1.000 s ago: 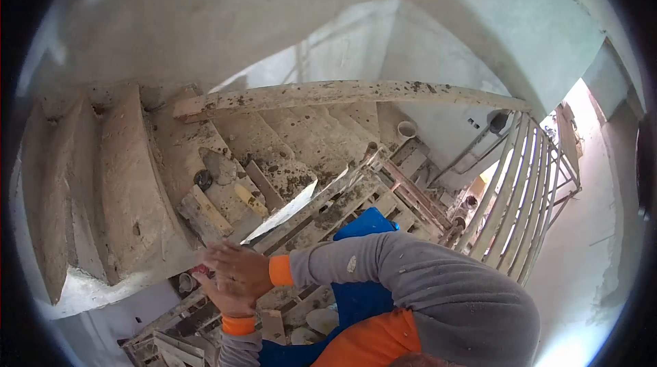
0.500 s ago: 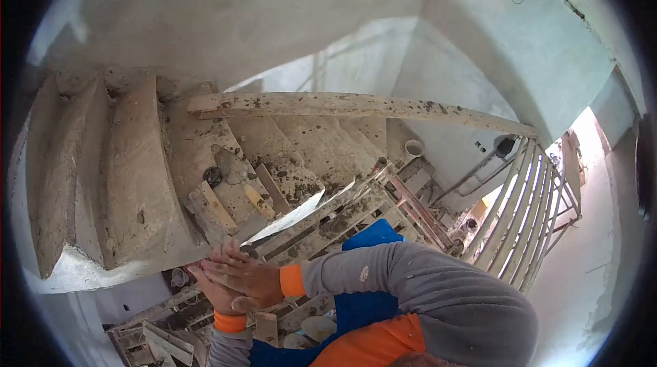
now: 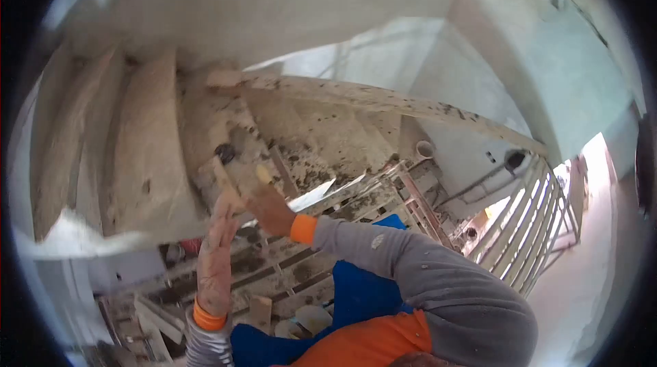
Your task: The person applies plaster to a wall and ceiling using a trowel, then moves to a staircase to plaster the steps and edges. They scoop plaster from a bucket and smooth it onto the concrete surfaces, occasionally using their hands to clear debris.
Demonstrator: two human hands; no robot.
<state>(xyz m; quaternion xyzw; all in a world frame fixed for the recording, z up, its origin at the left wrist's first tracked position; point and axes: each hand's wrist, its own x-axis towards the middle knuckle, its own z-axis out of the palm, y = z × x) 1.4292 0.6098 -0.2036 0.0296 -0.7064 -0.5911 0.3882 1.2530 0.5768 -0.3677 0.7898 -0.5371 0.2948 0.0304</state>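
Observation:
My left hand point(image 3: 216, 257) is raised beside the stair edge, fingers stretched out and pointing up at the steps. My right hand point(image 3: 272, 210) reaches in from the right, close to the left fingertips, its own fingers blurred and partly hidden. Just beyond both hands, a pale wooden bar point(image 3: 224, 177) lies on the stair landing. A short yellowish piece point(image 3: 263, 175) shows right above my right hand. Near the bar sits a small dark round object point(image 3: 224, 153).
Rough concrete steps point(image 3: 144, 141) rise to the left. A long spattered plank point(image 3: 369, 97) crosses behind the landing. Below me is slatted wooden scaffolding point(image 3: 301, 268) with loose boards. A slatted railing point(image 3: 513, 213) stands right, and a pale bucket point(image 3: 424, 149) is farther down.
My hands were pressed together palm to palm. Now the left is upright with its fingers extended, and the right has shifted up toward the landing. The view has tilted slightly.

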